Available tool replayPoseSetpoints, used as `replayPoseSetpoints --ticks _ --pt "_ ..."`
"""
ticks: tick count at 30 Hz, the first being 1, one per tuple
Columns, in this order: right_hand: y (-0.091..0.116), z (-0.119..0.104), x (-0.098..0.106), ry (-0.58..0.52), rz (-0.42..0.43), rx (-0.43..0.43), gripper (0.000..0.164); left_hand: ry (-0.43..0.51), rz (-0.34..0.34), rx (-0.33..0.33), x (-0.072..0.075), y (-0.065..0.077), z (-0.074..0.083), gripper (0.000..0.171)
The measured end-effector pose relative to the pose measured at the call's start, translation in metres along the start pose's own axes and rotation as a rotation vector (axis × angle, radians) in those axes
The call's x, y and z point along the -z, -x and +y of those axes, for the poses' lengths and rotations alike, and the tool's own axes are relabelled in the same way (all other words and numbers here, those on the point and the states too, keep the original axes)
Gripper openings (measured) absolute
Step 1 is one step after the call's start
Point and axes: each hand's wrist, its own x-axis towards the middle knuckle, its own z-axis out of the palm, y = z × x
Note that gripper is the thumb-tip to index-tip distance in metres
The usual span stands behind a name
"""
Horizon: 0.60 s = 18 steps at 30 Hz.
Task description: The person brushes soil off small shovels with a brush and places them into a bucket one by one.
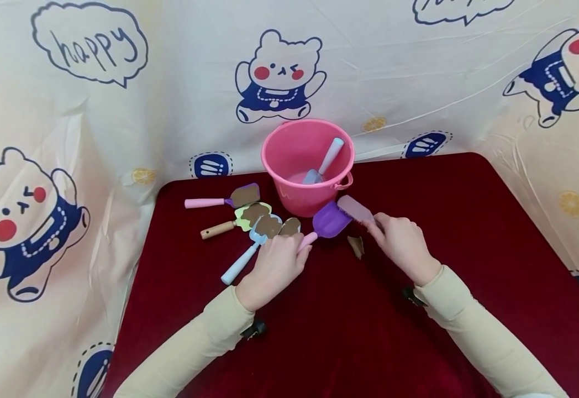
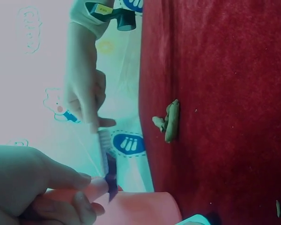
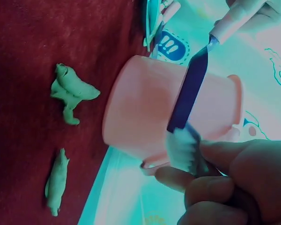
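In the head view my left hand (image 1: 275, 262) grips the pink handle of a toy shovel with a purple blade (image 1: 330, 221), raised off the table. My right hand (image 1: 404, 243) holds a small pale brush (image 1: 355, 210), its bristles right at the blade's edge. In the right wrist view the white bristles (image 3: 181, 149) overlap the end of the dark blade (image 3: 189, 93), with the thumb and fingers around the brush's grip. The left wrist view shows the fingers curled on the shovel's handle. Below the tools lies a brown clay-like lump (image 1: 356, 247).
Behind the hands stands a pink bucket (image 1: 301, 190) with a blue-handled shovel (image 1: 330, 157) inside. To the left lie a purple shovel (image 1: 245, 195), a green one (image 1: 235, 224) and a blue one (image 1: 245, 260), brown material on their blades. Dark red cloth (image 1: 329, 337) covers the table.
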Motion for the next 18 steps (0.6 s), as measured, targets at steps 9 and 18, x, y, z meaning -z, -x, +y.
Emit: replayPoseSetpoints --ticks 9,18 --pt "-0.004 -0.012 -0.009 -0.137 -0.17 0.072 0.025 0.004 -0.01 -0.022 -0.007 0.003 0.001 0.028" --pt "0.0 -0.003 -0.012 -0.031 -0.051 0.038 0.028 0.029 -0.032 0.001 -0.009 0.004 0.0 0.029"
